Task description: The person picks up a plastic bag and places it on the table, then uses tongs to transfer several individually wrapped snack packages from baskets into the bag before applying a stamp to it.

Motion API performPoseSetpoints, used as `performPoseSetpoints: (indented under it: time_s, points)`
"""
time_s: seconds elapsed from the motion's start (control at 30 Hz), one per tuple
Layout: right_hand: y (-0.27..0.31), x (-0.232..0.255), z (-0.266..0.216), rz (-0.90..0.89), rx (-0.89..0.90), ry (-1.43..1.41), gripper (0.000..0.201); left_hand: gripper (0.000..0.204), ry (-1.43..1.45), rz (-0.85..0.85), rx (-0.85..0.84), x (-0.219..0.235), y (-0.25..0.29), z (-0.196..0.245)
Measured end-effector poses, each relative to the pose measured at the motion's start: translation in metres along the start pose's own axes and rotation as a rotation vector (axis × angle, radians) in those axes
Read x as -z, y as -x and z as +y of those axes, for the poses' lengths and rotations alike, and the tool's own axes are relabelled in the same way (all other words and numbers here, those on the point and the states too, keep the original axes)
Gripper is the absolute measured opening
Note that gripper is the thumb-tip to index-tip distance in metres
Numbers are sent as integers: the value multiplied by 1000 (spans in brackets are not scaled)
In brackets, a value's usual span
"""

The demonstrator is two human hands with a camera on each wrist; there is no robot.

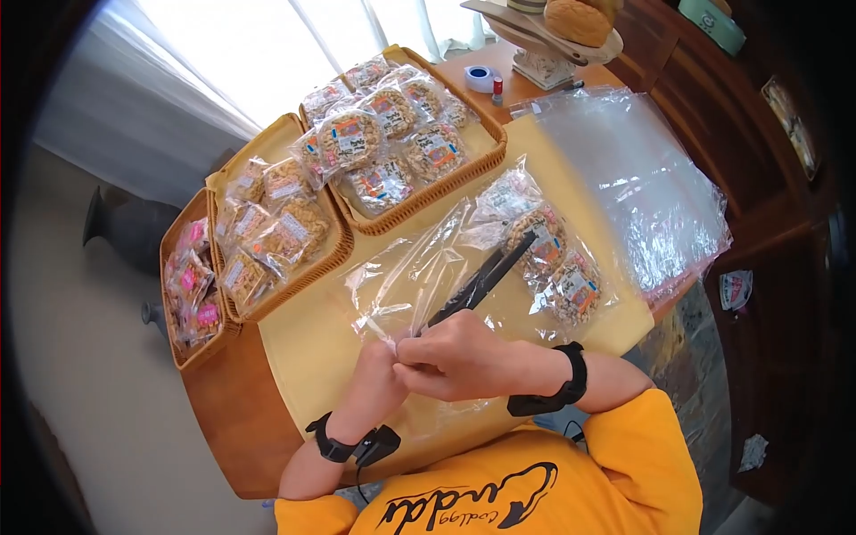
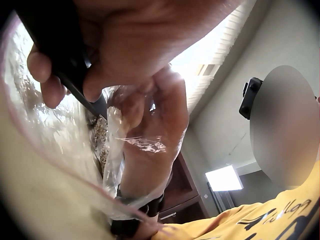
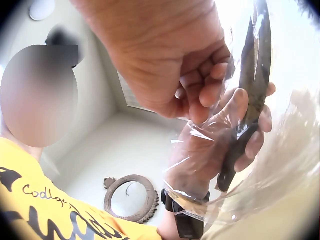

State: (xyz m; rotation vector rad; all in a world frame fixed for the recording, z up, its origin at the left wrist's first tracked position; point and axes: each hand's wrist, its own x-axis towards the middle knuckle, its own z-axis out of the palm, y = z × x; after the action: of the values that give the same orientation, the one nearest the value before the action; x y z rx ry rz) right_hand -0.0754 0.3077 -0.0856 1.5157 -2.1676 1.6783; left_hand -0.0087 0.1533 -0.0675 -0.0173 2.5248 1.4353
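A large clear plastic bag [image 1: 401, 267] lies across the yellow cloth [image 1: 312, 357], its near end gathered at the hands. Wrapped round snack cakes [image 1: 575, 290] show through its far right part. My left hand [image 1: 379, 370] grips a long black two-armed tool [image 3: 255, 75], which looks like tongs and points away toward the cakes. My right hand [image 1: 464, 357] crosses in front and hides part of the left hand and the tool's near end. Its curled fingers [image 3: 212, 90] pinch the bag's plastic. Clear film also covers my right hand in the left wrist view.
Wicker baskets [image 1: 419, 201] of wrapped snack cakes stand at the back and left. A stack of clear plastic bags [image 1: 651, 187] lies at the right. Behind it are a roll of tape [image 1: 481, 78] and a stand holding bread [image 1: 580, 22].
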Motion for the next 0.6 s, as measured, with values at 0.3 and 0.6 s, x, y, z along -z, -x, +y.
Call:
performPoseSetpoints:
  time_s: [0.3, 0.6]
  points:
    - [-4, 3, -1, -29, -28, -29, 20, 22, 5, 26, -10, 10, 20, -7]
    - [-7, 10, -6, -46, -112, -17, 20, 36, 103, -111, 505, 149, 106, -3]
